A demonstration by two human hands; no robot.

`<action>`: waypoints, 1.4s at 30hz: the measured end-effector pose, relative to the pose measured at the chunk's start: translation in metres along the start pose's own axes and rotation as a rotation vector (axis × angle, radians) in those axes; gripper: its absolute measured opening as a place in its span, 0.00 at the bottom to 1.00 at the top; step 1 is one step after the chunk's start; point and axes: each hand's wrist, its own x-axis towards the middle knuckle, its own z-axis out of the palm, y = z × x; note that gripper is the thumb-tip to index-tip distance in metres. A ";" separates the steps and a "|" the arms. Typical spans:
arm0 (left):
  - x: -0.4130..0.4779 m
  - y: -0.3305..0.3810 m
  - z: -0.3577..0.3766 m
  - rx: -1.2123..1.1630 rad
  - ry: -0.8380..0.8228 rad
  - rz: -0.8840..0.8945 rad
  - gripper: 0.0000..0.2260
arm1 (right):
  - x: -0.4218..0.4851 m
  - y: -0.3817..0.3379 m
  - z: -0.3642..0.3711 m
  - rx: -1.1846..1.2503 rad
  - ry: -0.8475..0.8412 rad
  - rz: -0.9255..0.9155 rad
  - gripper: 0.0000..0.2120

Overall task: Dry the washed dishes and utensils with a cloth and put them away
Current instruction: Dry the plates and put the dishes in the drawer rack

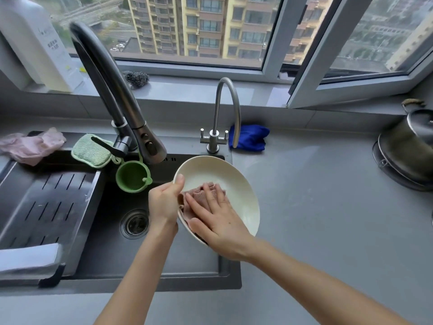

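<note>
At the centre of the frame we hold a cream plate (225,184) tilted over the right edge of the dark sink (145,261). Our left hand (164,202) grips its left rim, thumb on the upper edge. Our right hand (218,221) presses a pinkish-brown cloth (199,195) against the plate's inner face, fingers straight. A blue cloth (250,138) lies on the worktop (316,219) behind the small tap (225,113).

Only the white bottle (35,41) on the windowsill (187,90) carries print: a small grey logo with a few lines of faint characters beneath it (too small and blurred to read). Nothing else in view bears a legible word, brand, number or sign.
</note>
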 end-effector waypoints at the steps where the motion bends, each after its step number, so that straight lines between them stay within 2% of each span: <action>1: 0.000 0.000 0.001 -0.036 -0.023 -0.068 0.16 | -0.001 -0.011 0.000 0.055 -0.003 -0.036 0.24; 2: -0.001 0.000 0.000 -0.072 -0.043 -0.145 0.18 | -0.004 -0.017 -0.001 0.099 -0.010 -0.069 0.24; 4: 0.000 -0.001 -0.003 -0.111 -0.056 -0.259 0.18 | -0.021 -0.018 -0.005 0.102 -0.043 -0.157 0.23; 7: 0.006 -0.004 -0.011 -0.022 -0.075 -0.286 0.14 | -0.059 0.011 -0.008 -0.065 -0.032 -0.297 0.25; 11: 0.015 -0.005 -0.019 0.089 -0.204 -0.325 0.15 | -0.072 0.066 -0.026 -0.331 0.128 -0.488 0.15; 17: 0.019 -0.005 -0.008 0.169 -0.423 -0.433 0.15 | -0.076 0.062 -0.063 -0.274 0.185 -0.541 0.06; 19: 0.014 0.002 0.000 0.267 -0.437 -0.393 0.13 | -0.082 0.058 -0.078 -0.184 0.203 -0.492 0.06; 20: 0.011 0.003 0.003 0.368 -0.411 -0.265 0.12 | -0.084 0.057 -0.085 -0.107 0.203 -0.428 0.08; 22: 0.000 0.008 0.010 0.654 -0.399 0.220 0.18 | -0.087 0.058 -0.099 0.099 0.144 -0.210 0.10; 23: -0.009 0.014 0.015 0.729 -0.479 0.435 0.22 | -0.087 0.062 -0.106 0.231 0.074 -0.103 0.09; 24: -0.018 0.019 0.020 0.755 -0.613 0.557 0.22 | -0.087 0.064 -0.114 0.356 0.007 -0.025 0.09; 26: -0.025 0.028 0.031 0.767 -0.896 0.528 0.15 | -0.087 0.070 -0.130 0.496 -0.093 0.057 0.15; 28: -0.019 0.041 0.042 0.785 -1.121 0.329 0.12 | -0.085 0.075 -0.140 0.554 -0.142 0.088 0.17; 30: -0.013 0.051 0.051 0.820 -1.241 0.201 0.11 | -0.085 0.077 -0.146 0.621 -0.159 0.136 0.20; 31: -0.012 0.051 0.055 0.827 -1.248 0.170 0.10 | -0.087 0.079 -0.147 0.655 -0.154 0.150 0.17; 32: -0.012 0.048 0.057 0.805 -1.233 0.151 0.08 | -0.089 0.079 -0.148 0.690 -0.127 0.150 0.14; 34: -0.014 0.040 0.059 0.712 -1.163 0.119 0.10 | -0.090 0.080 -0.150 0.727 -0.020 0.141 0.21; 36: -0.015 0.033 0.059 0.602 -1.076 0.089 0.12 | -0.091 0.081 -0.149 0.665 0.152 0.133 0.25; 39: -0.019 0.033 0.061 0.464 -0.990 0.047 0.08 | -0.092 0.078 -0.138 0.470 0.486 0.058 0.20; 41: -0.023 0.031 0.065 0.381 -0.932 0.025 0.04 | -0.089 0.072 -0.117 0.295 0.707 0.003 0.24; 42: -0.025 0.030 0.067 0.352 -0.901 0.019 0.05 | -0.086 0.068 -0.104 0.178 0.765 -0.015 0.25</action>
